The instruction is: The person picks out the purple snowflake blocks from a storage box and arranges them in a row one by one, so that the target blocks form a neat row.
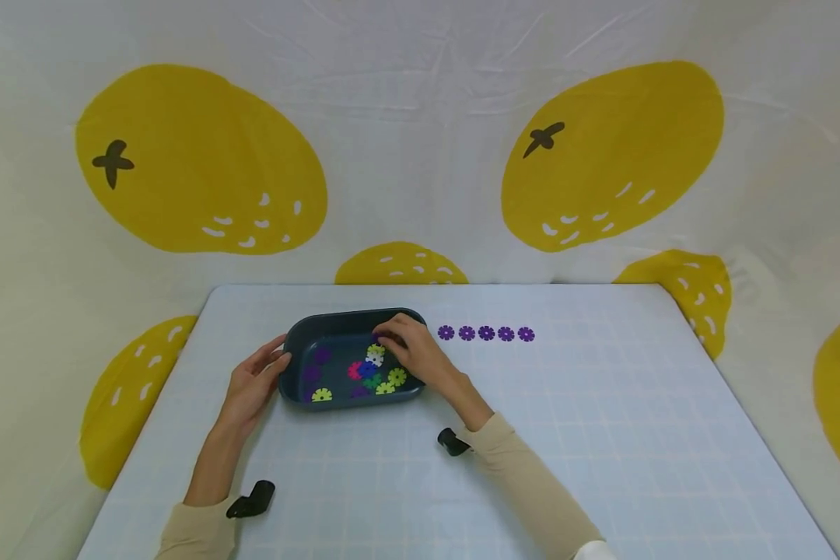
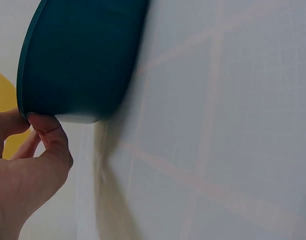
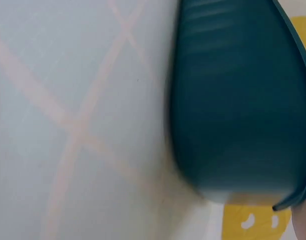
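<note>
A dark teal plastic tray [image 1: 332, 346] stands on the table, tilted slightly in the head view. My left hand [image 1: 250, 383] grips its left end, the thumb [image 2: 45, 125] at the rim and the other fingers behind it. Over the tray's right end reaches my right hand [image 1: 414, 350], its fingertips pinching a purple snowflake disc [image 1: 377, 338] that they partly cover. Inside the tray lie several notched plastic discs: yellow-green [image 1: 322, 395], pink [image 1: 355, 370], blue [image 1: 368, 369], white [image 1: 374, 359], green [image 1: 372, 382] and purple [image 1: 322, 355]. In the right wrist view the tray wall [image 3: 237, 110] hides most of that hand.
To the right of the tray, several purple snowflake discs [image 1: 486, 333] lie in a straight row. The table [image 1: 602, 435] has a pale checked cover. Behind it hangs a white cloth [image 1: 413, 155] printed with yellow fruit. A black wrist mount [image 1: 252, 499] juts from the left sleeve.
</note>
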Demonstrator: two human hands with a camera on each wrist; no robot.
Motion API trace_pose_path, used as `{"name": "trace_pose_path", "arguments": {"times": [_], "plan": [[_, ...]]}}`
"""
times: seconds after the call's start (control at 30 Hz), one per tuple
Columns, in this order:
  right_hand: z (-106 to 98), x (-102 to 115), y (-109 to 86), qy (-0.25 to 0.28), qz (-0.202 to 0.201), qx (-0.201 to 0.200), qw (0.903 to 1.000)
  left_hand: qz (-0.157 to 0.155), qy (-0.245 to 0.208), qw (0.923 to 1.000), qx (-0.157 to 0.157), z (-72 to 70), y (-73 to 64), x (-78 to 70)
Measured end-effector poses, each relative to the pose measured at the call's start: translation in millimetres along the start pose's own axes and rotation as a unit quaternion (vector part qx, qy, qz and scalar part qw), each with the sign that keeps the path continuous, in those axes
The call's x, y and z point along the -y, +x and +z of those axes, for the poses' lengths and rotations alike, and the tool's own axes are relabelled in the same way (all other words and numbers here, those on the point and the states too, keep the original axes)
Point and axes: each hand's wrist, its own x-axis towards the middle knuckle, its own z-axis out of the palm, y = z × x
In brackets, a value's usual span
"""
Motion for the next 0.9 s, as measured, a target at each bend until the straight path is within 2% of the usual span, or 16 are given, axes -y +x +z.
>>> {"name": "trace_pose_path", "arguments": {"times": [0.1,0.23,0.33,0.47,0.77,0.9], "plan": [[-7,-5,-6.2,0.028,0.015,-0.020,0.9993,-0.002,0.006,1.0000,0.000,0.4,0.2,0.1],[-16,-10,-14.0,0.078,0.068,-0.063,0.9926,-0.007,0.007,1.0000,-0.003,0.3,0.8,-0.2],[-29,2,-17.3,0.110,0.090,-0.086,0.9862,-0.005,0.010,0.9999,-0.002,0.1,0.2,-0.5],[-45,21,-20.2,0.138,0.101,-0.093,0.9810,0.000,0.012,0.9999,-0.001,0.2,-1.0,-0.5],[-59,13,-30.3,0.118,0.142,-0.131,0.9740,-0.003,0.013,0.9999,-0.002,0.4,-1.3,0.1],[-62,0,-35.3,0.129,0.174,-0.142,0.9659,-0.003,0.006,1.0000,0.000,0.4,-1.4,0.1]]}}
